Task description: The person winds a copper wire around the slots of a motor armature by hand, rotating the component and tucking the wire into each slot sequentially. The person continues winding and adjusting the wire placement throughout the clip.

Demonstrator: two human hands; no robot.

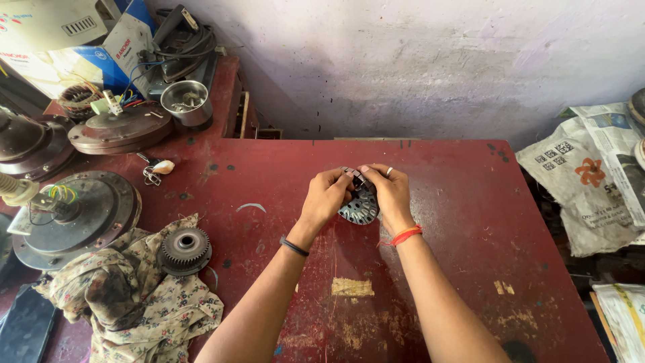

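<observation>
- Far left: two round motor housings (121,129), brown, dusty, one behind the other on the side bench.
- Just right of them: small steel bowl (186,101), dark electric iron (178,40) with coiled cord behind it, cardboard boxes (67,40) at far-left corner.
- Near left: third motor housing (74,215), flat, coloured wires sticking up from the hub.
- Near left on red table (470,222): crumpled floral cloth (134,296), dark gear wheel (185,250) resting on top of it.
- Small metal clip with pale tag (156,169) on table, far-left area, well apart from hands.
- Centre: left hand (327,195), black band on wrist, fingers pinched on left edge of stator core (361,207).
- Stator core: round, slotted, grey metal disc, held up near table middle toward far edge, tilted; contact with tabletop not discernible.
- Right hand (391,193), ring on finger, red thread on wrist, fingers clamped on upper right edge of same stator core.
- Both hands closed on the part, thumbs meeting at its far rim; small dark piece there, too small to identify.
- Table paint worn, bare yellowish patches near the forearms.
- Far right: newspaper bundle (591,181), crumpled, beside table edge; more paper near right corner.
</observation>
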